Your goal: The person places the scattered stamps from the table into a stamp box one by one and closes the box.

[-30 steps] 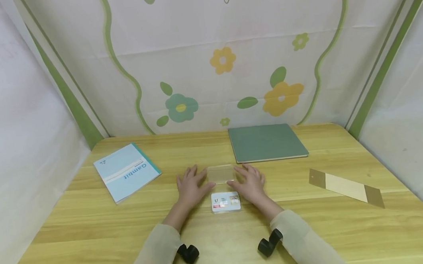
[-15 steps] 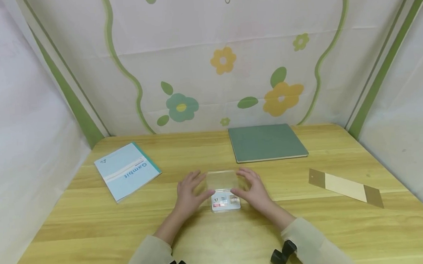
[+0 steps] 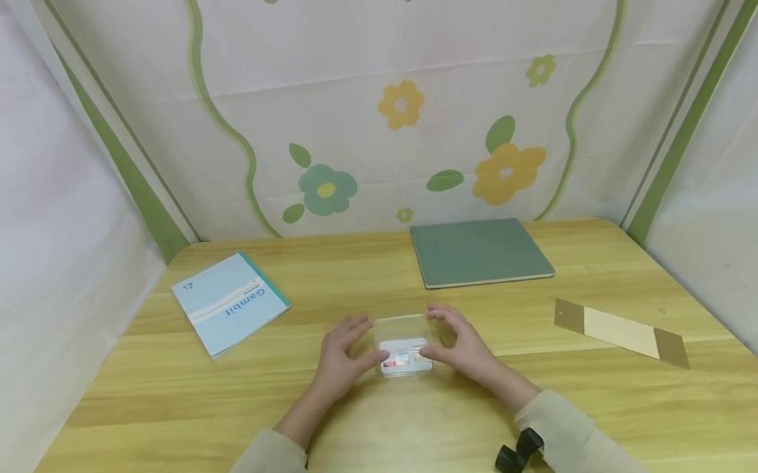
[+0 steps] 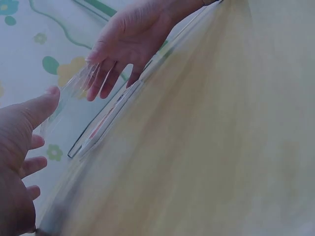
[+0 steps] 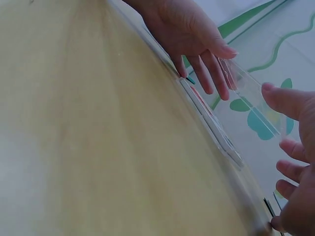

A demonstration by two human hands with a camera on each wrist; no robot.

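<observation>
Between my two hands is a clear plastic lid [image 3: 402,327], raised above the table. My left hand [image 3: 340,356] pinches its left edge with thumb and fingertips, and my right hand [image 3: 463,348] pinches the right edge. Directly below sits a clear shallow box with a white printed card [image 3: 400,368] inside, partly seen through the lid. From the left wrist, the tilted lid [image 4: 69,98] hangs apart from the box [image 4: 108,120]. A gap also shows in the right wrist view between the lid [image 5: 253,96] and the box [image 5: 209,120].
A light-blue "Gambit" notebook [image 3: 231,303] lies at the left of the wooden table [image 3: 402,435]. At the back right is a green hardcover book [image 3: 481,252]. Farther right lies a cream strip with brown ends [image 3: 620,332]. A flowered curtain [image 3: 346,109] stands behind.
Both hands have brought the clear lid toward me, from beyond the card box to over it. The books and the strip stay where they were.
</observation>
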